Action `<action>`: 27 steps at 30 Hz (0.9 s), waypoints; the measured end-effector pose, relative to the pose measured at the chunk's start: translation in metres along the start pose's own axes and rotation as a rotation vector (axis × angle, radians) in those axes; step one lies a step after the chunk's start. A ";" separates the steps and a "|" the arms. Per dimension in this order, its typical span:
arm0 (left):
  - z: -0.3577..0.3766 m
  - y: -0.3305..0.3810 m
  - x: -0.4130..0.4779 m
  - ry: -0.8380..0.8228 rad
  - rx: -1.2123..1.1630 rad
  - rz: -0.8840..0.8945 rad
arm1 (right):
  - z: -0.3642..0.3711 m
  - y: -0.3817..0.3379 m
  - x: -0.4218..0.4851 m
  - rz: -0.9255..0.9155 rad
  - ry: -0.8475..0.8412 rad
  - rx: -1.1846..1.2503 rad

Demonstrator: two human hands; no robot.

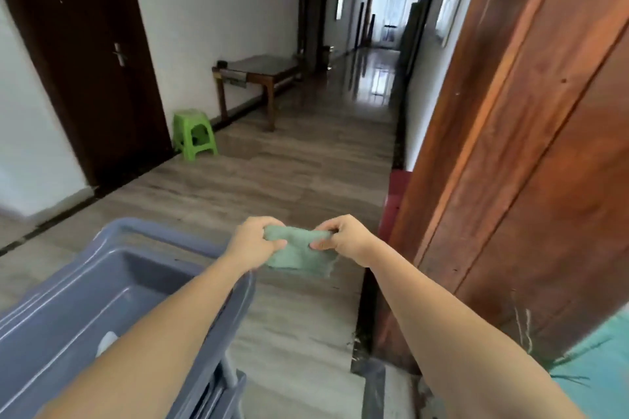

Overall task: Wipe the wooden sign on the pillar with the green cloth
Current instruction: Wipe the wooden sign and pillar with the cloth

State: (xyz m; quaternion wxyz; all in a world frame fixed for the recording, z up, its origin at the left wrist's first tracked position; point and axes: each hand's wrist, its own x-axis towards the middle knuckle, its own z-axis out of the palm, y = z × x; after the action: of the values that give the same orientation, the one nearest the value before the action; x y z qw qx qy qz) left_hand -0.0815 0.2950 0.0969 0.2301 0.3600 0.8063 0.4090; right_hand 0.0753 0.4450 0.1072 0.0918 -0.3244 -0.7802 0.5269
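Observation:
A small green cloth (299, 252) hangs stretched between both hands at the lower middle of the view. My left hand (257, 241) pinches its left top corner and my right hand (343, 239) pinches its right top corner. The cloth's lower edge droops free above the floor. A tall reddish wooden panel (531, 133), part of a pillar or door frame, fills the right side, just right of my right hand. I see no separate sign on it from this angle.
A blue-grey plastic cart tray (112, 282) sits under my left forearm at lower left. A green plastic stool (194, 133) and a wooden table (262, 75) stand by the left wall. A dark door (85, 54) is at left. The corridor runs ahead.

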 end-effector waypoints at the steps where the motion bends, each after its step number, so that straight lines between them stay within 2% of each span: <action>1: 0.019 0.025 0.007 -0.014 0.046 0.065 | -0.031 0.007 -0.009 -0.013 0.056 -0.013; 5: 0.090 0.131 0.023 -0.093 0.073 0.254 | -0.155 0.031 -0.053 -0.018 0.262 0.028; 11: 0.191 0.297 0.038 -0.272 -0.203 0.386 | -0.326 0.048 -0.129 -0.096 0.446 0.211; 14: 0.227 0.370 0.039 -0.305 -0.318 0.435 | -0.395 0.042 -0.156 -0.157 0.533 0.207; 20: 0.261 0.478 0.044 -0.283 -0.322 0.570 | -0.505 0.012 -0.195 -0.239 0.628 0.125; 27: 0.247 0.587 0.070 -0.142 -0.255 0.771 | -0.596 -0.061 -0.198 -0.355 0.754 -0.069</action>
State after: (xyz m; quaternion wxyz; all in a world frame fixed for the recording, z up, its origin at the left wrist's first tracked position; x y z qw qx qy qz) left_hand 0.2688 0.7090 0.4377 0.1578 0.6316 0.5374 0.5360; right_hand 0.4926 0.7657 0.4554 0.4496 -0.3582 -0.7528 0.3208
